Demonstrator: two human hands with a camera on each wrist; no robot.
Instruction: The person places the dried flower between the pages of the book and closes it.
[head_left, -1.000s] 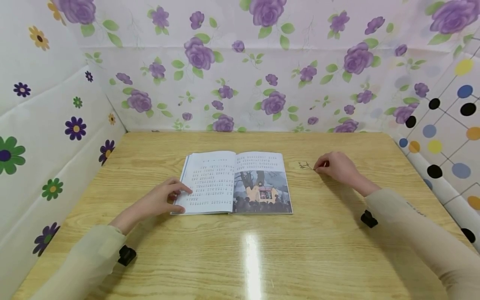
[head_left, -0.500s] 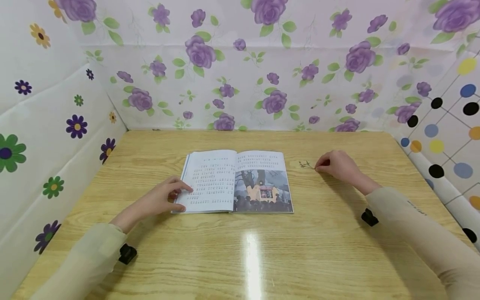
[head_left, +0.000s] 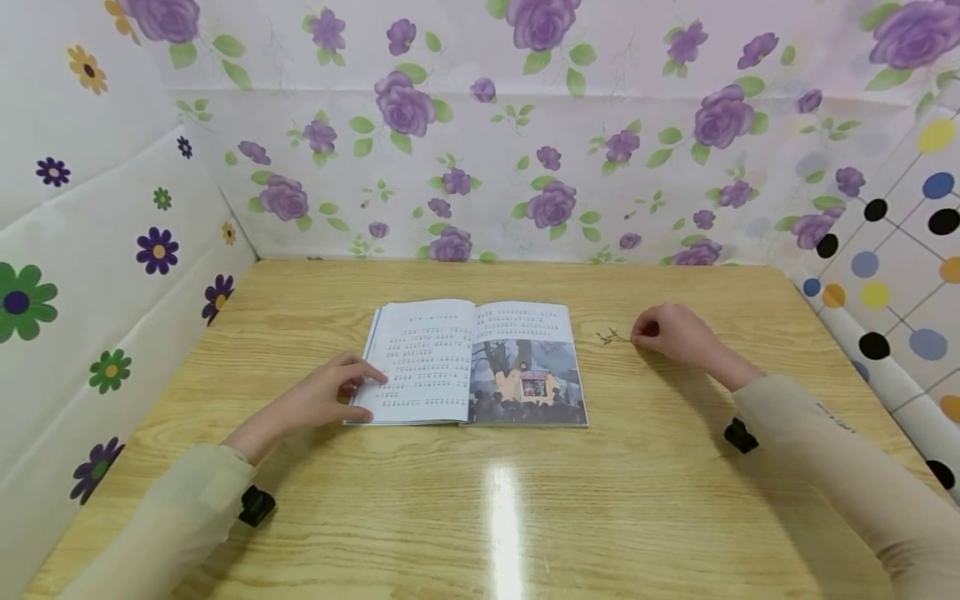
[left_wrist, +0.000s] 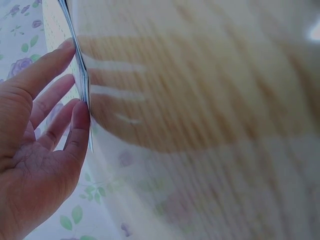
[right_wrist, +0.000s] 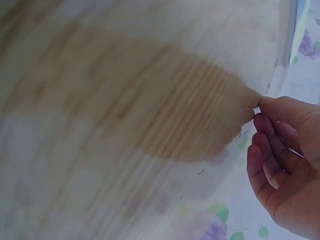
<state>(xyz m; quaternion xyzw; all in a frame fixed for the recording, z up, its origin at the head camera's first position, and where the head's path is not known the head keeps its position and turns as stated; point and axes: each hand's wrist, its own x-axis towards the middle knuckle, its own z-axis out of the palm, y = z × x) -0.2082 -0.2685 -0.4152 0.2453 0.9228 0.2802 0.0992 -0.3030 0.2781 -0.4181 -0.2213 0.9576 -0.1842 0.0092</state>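
An open book (head_left: pixel 427 333) lies flat on the wooden table, with text on its left page and a picture of a dark crowd on the right one. My left hand (head_left: pixel 326 393) rests on the lower left of that page, thumb and fingers spread. In the left wrist view its fingertips (left_wrist: pixel 80 110) touch the book's edge and page. To the right of the book, my right hand (head_left: pixel 675 333) pinches the stem end of a small, thin dried sprig (head_left: pixel 611 337) between thumb and index finger. The sprig's branched tip points left, close over the table.
The wooden table (head_left: pixel 390 517) is bounded by a purple-rose sheet (head_left: pixel 495 133) behind, a flower-print side (head_left: pixel 112 275) on the left and a dotted one (head_left: pixel 900 283) on the right. A black wrist camera (head_left: pixel 257 506) sits under the left sleeve, another (head_left: pixel 741 435) under the right.
The sprig has turned slightly in my right fingers, its branched tip now lying a little lower. My left hand and the book keep their places; the head view has shifted slightly.
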